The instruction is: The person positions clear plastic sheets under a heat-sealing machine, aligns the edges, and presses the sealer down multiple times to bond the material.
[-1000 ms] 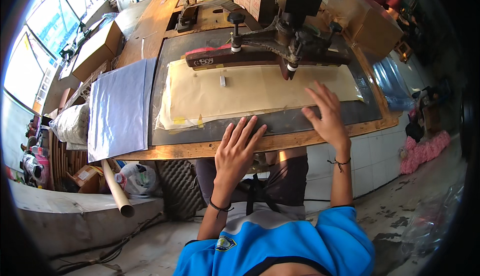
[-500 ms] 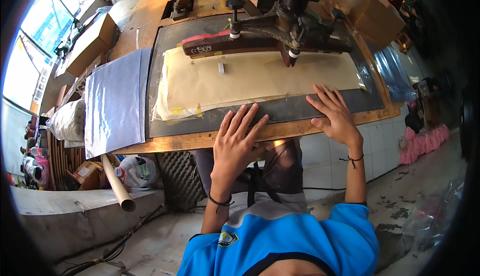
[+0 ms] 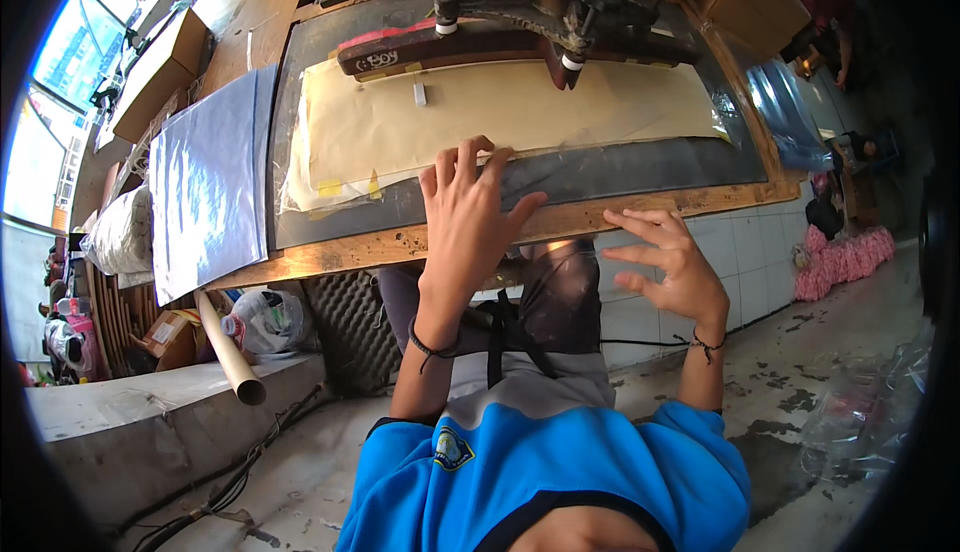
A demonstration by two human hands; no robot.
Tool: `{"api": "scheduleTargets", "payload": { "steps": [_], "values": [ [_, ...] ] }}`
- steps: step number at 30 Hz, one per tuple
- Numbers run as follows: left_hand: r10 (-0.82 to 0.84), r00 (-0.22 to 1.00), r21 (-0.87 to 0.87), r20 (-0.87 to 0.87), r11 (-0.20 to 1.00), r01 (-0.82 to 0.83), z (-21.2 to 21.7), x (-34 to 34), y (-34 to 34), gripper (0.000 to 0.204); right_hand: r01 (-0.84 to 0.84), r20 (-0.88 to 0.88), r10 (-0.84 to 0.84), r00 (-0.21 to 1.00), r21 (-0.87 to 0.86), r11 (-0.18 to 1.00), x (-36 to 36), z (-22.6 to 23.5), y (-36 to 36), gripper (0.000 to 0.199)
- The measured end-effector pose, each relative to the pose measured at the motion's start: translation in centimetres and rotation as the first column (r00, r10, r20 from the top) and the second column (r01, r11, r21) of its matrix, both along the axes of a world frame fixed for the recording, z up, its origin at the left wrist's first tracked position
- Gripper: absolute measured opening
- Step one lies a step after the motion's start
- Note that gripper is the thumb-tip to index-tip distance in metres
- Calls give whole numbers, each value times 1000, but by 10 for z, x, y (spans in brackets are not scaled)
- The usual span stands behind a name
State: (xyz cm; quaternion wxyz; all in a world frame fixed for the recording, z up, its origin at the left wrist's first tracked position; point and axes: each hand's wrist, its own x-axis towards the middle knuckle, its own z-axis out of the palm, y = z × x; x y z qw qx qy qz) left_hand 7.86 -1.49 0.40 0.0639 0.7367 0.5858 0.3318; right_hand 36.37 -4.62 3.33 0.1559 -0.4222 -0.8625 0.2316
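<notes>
My left hand (image 3: pixel 467 199) reaches over the near part of the dark board (image 3: pixel 640 164). Its fingers are spread and bent, with the tips at the near edge of a cream paper sheet (image 3: pixel 400 137); whether they touch it I cannot tell. My right hand (image 3: pixel 675 267) hovers just off the table's wooden front edge, fingers apart and nothing in it. On the cream sheet lies a small whitish piece (image 3: pixel 420 93). Across the sheet's far side runs a dark bar (image 3: pixel 490 49), joined to a black metal bracket with knobs (image 3: pixel 545 7).
Clear bluish plastic sheets (image 3: pixel 212 177) overhang the table's left side. Cardboard boxes stand at far left (image 3: pixel 165 74) and far right (image 3: pixel 750 2). A cardboard tube (image 3: pixel 228 347) sticks out below the table. A pink bundle (image 3: pixel 850 257) lies on the floor at right.
My right hand has drawn back from the board toward me, off the front edge. My left hand has moved forward to the cream sheet's edge with its fingers curling. The view has shifted slightly.
</notes>
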Motion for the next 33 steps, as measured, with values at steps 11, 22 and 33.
{"api": "scheduleTargets", "payload": {
  "steps": [11, 22, 33],
  "values": [
    [-132, 441, -88, 888, 891, 444, 21, -17, 11, 29, 62, -89, -21, 996, 494, 867, -54, 47, 80, 25],
    [-90, 489, -122, 868, 915, 385, 68, -42, -11, 41, 134, -417, -98, 903, 58, 989, -68, 91, 78, 23],
    [-94, 388, -39, 917, 946, 321, 61, -51, -15, 29, -74, -289, 51, 956, -67, 995, -51, 131, 75, 28]
  ]
}}
